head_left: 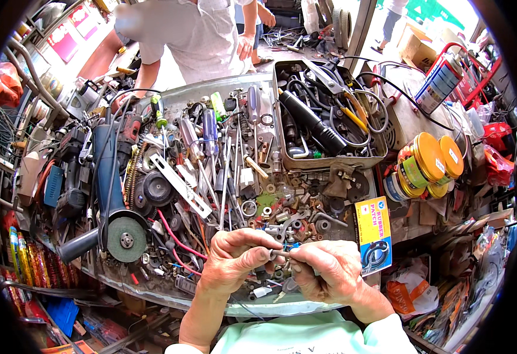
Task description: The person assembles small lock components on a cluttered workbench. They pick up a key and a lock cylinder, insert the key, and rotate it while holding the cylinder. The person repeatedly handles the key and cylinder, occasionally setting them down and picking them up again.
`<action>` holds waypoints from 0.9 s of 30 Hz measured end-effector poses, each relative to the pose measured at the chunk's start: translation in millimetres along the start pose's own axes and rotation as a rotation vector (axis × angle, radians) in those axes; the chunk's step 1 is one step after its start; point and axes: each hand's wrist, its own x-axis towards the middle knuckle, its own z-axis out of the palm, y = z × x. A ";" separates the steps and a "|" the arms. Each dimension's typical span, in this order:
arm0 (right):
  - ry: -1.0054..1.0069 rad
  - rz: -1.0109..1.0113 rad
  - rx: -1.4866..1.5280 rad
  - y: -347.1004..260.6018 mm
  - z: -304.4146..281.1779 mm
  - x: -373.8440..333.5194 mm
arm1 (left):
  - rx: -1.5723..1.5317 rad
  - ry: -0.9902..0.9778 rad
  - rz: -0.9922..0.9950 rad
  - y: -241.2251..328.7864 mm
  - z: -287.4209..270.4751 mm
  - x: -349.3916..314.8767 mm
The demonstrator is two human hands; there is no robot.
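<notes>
Left hand (233, 259) and right hand (333, 268) both pinch small metal part (281, 253) above cluttered surface (211, 89). Step seems fine two-handed handling; next move likely calls for steady pinch.

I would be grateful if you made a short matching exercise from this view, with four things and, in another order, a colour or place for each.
1. angle grinder
2. small thin part
3. flat box
4. jars

A. yellow and blue
B. orange lids
C. between the left hand and the right hand
D. blue body, greenish disc

Pairs: 1-D, 2-C, 3-A, 4-B
</notes>
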 end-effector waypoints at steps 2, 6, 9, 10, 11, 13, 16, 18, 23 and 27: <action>0.004 -0.002 0.018 2.1 0.5 2.1 | -0.031 0.001 0.003 -0.3 -0.6 0.9; -0.004 -0.015 0.057 6.7 6.1 -3.9 | -0.014 0.020 -0.035 -0.6 -3.7 -0.1; 0.001 -0.011 -0.008 3.7 4.7 0.3 | 0.000 0.028 -0.056 2.5 -0.5 1.3; 0.001 -0.014 -0.024 3.5 5.0 0.5 | 0.000 0.026 -0.061 3.4 -0.4 0.9; 0.002 -0.017 -0.041 3.5 5.2 -0.1 | -0.001 0.023 -0.066 3.4 -0.5 0.5; -0.005 -0.025 -0.075 3.3 4.8 -0.7 | -0.003 0.023 -0.060 3.8 0.3 0.2; -0.012 -0.030 -0.113 3.3 6.8 -2.2 | 0.017 0.046 -0.023 1.7 -0.2 0.7; -0.014 -0.011 -0.127 3.3 6.9 -2.3 | 0.071 0.070 0.023 -0.6 -0.3 0.0; -0.011 0.000 -0.143 4.8 8.4 -3.0 | 0.102 0.080 0.053 2.2 2.0 0.5; -0.004 -0.015 -0.128 4.6 10.0 -3.2 | 0.034 0.081 -0.029 5.4 1.0 1.0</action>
